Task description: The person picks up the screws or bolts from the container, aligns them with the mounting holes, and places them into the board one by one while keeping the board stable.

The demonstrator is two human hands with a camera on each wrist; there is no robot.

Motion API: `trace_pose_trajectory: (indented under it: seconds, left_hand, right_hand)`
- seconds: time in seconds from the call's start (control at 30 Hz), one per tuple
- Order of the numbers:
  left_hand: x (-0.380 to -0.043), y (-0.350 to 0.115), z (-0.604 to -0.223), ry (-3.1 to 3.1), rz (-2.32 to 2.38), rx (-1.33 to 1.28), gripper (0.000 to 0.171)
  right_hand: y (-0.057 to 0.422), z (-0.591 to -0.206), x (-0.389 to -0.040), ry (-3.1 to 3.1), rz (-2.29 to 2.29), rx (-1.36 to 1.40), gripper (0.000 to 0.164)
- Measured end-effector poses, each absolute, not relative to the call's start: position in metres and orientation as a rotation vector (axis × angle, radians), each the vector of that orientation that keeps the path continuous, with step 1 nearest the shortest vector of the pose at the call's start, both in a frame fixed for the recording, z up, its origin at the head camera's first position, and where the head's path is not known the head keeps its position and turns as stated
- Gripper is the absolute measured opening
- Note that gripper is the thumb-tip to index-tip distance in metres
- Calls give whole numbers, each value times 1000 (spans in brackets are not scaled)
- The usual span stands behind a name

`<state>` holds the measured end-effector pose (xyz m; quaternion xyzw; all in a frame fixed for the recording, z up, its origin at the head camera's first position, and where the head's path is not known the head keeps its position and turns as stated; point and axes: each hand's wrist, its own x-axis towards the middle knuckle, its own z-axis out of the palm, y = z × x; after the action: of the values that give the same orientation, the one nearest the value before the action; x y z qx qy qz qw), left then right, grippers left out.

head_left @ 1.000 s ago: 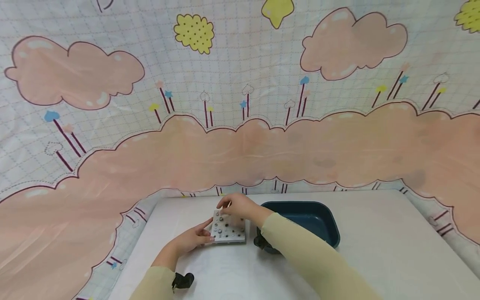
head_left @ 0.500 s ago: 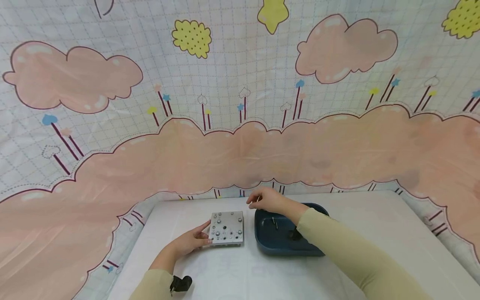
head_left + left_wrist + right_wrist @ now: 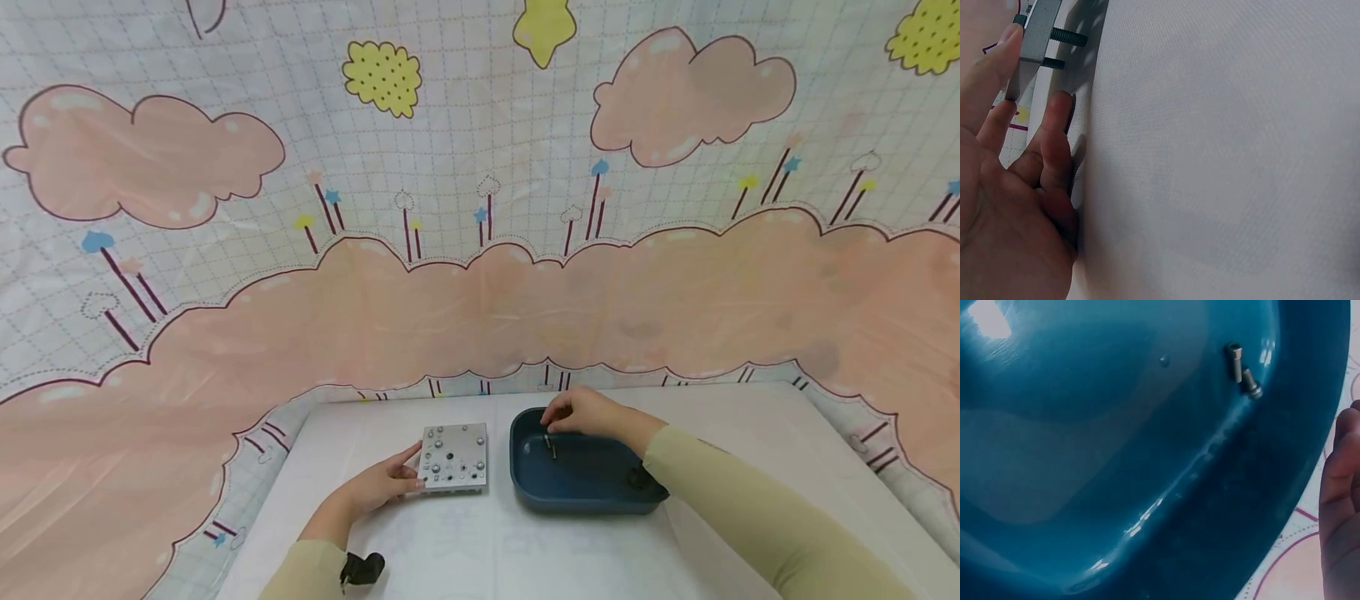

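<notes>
A square metal plate (image 3: 467,443), dotted with holes and bolt heads, lies on the white table. My left hand (image 3: 377,482) holds its left edge, the thumb on one face and a finger at the side. Threaded bolts (image 3: 1069,37) stick out from the plate's underside in the left wrist view. Over the far left part of a dark blue tray (image 3: 581,502), my right hand (image 3: 592,414) hovers with loosely bent fingers; nothing shows in it. Two small socket-head bolts (image 3: 1237,361) lie in the tray, apart from the fingers in the right wrist view.
The tray stands just right of the plate, with a narrow strip of table between them. A patterned cloth (image 3: 480,308) with clouds hangs behind the table. Black wrist cameras sit at the left cuff (image 3: 362,569) and the right cuff.
My right hand has left the plate and moved right, then lowered over the tray. The left hand has kept its hold on the plate's edge.
</notes>
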<state>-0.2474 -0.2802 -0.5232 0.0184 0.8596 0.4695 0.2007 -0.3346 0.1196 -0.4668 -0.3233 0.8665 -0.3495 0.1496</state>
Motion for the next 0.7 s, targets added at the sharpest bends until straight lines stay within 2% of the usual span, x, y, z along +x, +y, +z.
trace_pose_trajectory:
  seconds: [0.33,0.7]
  left_hand:
    - [-248,-278,-521,2399,1308,41,84]
    - [-248,-280,-524,2408,1303,27,84]
  right_hand:
    - [120,-481,-338,2528,-663,-1104,12]
    - [117,-497,-342,2524,-500,-1144,14]
